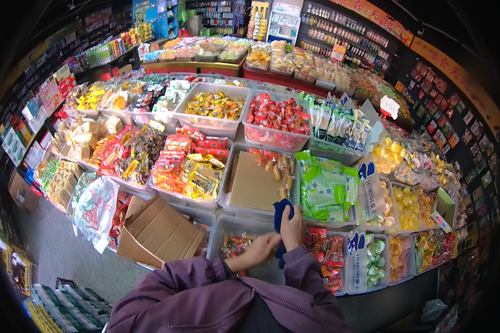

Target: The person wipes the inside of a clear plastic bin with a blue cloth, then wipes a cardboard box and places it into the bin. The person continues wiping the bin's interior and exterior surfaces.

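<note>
My right hand grips a dark blue cloth, which sticks up above the fingers and hangs below them. My left hand is close beside it, fingers curled and fingertips near the cloth's lower part; whether they pinch it is hidden. Under my hands stands a clear plastic bin with small wrapped snacks in it. Just beyond, another bin holds a cardboard sheet and several packaged sausages. Green snack packets fill the bin to its right.
An opened cardboard box rests over the bins at left, beside a hanging plastic bag. Red-wrapped snacks lie right of my hands. A printed panel stands between bins. A small green box sits farther right.
</note>
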`<state>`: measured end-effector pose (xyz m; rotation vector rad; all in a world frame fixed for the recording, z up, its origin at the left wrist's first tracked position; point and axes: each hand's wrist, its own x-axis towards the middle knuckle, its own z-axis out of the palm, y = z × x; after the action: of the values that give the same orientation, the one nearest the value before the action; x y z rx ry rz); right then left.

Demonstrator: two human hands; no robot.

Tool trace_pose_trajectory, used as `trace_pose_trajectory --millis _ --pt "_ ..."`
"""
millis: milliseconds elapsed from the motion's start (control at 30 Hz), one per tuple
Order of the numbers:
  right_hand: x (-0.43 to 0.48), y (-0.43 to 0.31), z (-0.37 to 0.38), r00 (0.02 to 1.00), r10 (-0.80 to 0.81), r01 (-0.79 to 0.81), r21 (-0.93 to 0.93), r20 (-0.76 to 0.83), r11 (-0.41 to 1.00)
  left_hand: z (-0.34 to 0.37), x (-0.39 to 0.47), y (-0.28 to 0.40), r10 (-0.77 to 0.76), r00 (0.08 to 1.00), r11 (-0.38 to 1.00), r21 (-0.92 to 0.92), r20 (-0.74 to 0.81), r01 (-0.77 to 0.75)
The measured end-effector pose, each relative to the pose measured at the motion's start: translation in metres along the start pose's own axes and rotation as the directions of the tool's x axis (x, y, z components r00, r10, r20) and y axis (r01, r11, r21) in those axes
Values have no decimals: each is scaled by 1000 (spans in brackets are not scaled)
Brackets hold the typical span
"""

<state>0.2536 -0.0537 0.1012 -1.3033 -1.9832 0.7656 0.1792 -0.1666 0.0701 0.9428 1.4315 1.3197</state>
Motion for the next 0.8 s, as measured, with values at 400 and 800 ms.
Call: trace_pose_trajectory --millis 400,800 --pt "-23 -12 14 809 217 -588 753 547 294 -23 16 16 195 975 950 -225 -106 -215" --pt "-65 87 82 569 52 -822 565 821 73 -49 28 5 62 992 906 -423 112 -9"
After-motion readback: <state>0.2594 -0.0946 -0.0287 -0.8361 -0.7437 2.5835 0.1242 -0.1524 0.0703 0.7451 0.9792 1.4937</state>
